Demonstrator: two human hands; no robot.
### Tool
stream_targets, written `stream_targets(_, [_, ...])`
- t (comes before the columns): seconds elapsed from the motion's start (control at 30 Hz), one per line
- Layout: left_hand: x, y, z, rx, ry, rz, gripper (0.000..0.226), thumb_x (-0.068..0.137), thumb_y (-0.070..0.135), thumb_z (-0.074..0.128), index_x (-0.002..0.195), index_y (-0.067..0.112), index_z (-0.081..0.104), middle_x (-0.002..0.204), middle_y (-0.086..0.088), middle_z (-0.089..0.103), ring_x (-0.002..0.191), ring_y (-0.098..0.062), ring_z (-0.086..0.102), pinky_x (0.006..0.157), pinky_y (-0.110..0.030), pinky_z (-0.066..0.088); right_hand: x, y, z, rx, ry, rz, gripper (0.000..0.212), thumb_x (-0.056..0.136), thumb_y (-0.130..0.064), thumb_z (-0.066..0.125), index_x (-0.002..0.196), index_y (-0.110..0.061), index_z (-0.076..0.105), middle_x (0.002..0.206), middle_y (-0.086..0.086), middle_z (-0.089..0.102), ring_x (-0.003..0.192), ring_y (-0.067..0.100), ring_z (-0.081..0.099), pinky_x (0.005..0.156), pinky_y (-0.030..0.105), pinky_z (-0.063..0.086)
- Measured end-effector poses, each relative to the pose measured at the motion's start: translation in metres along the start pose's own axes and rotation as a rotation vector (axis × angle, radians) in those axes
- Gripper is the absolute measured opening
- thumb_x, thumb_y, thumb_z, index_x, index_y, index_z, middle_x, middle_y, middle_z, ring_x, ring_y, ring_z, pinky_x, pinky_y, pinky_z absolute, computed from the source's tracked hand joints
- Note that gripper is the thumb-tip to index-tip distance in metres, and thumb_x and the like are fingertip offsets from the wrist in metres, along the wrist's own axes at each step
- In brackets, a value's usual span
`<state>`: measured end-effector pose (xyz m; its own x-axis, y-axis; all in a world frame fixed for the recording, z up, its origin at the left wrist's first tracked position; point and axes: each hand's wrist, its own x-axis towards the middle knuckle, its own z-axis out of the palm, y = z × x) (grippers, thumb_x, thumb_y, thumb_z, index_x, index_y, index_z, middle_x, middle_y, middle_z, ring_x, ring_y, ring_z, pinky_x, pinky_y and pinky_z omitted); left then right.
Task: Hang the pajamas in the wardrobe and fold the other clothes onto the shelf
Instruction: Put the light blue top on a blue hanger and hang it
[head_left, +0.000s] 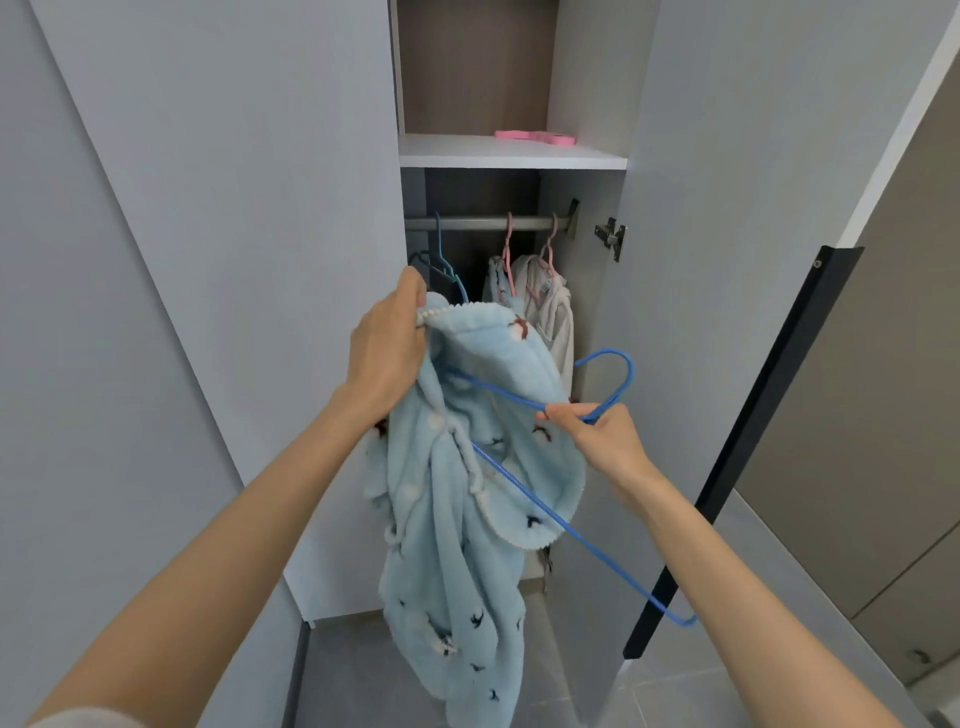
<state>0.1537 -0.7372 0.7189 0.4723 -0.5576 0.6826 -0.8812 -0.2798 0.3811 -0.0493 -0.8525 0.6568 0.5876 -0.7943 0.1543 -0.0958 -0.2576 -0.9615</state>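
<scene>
Gripping the top edge of the light blue fleece pajama garment with small dark prints and white bobble trim (457, 545), your left hand (387, 353) has its fingers curled round a bunch of the cloth, raised in front of the open grey wardrobe (727, 208).

- The garment hangs from that hand, down between your two forearms, with its lower end near the floor.
- Your right hand (602, 436) is beside the garment's right edge, lower than the left. It pinches the neck of a thin blue hanger (631, 373) just under the hook.
- The hook curves up and to the right of that hand.
- One hanger arm runs left into the folds of the garment. The other slants down and right, and its tip is clear of the cloth, in front of the right door's dark edge.

Behind the hands:
- A metal rail (483, 223) carries empty blue hangers (441, 249) at its left end.
- A white garment on pink hangers (550, 312) hangs towards the rail's right end.
- On the white shelf (511, 156) above, a flat pink item (535, 137) lies near the right back corner.
</scene>
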Motion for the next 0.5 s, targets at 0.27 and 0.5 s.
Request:
stream_targets(0.27, [-0.01,-0.023,0.002,0.061,-0.083,-0.043,0.02,0.083,0.0,0.039,0.096,0.014,0.034,0.063,0.001,0.042,0.056,-0.024,0.041,0.046,-0.03,0.021,0.002,0.02,-0.01,0.274,-0.17,0.367,0.019,0.091,-0.027,0.062,0.092,-0.012,0.073,0.045,-0.01,0.02,0.037,0.005,0.015,0.034,0.016,0.013])
stream_targets(0.5, [-0.021,-0.006,0.003,-0.012,-0.256,0.089,0.021,0.087,0.007,0.046,0.108,0.012,0.042,0.075,-0.004,0.054,0.065,-0.025,0.049,0.051,-0.033,0.029,0.005,0.001,0.025,0.256,-0.189,0.386,0.016,0.092,-0.023,0.062,0.082,-0.016,0.072,0.046,-0.009,0.022,0.035,0.005,0.016,0.033,0.015,0.012])
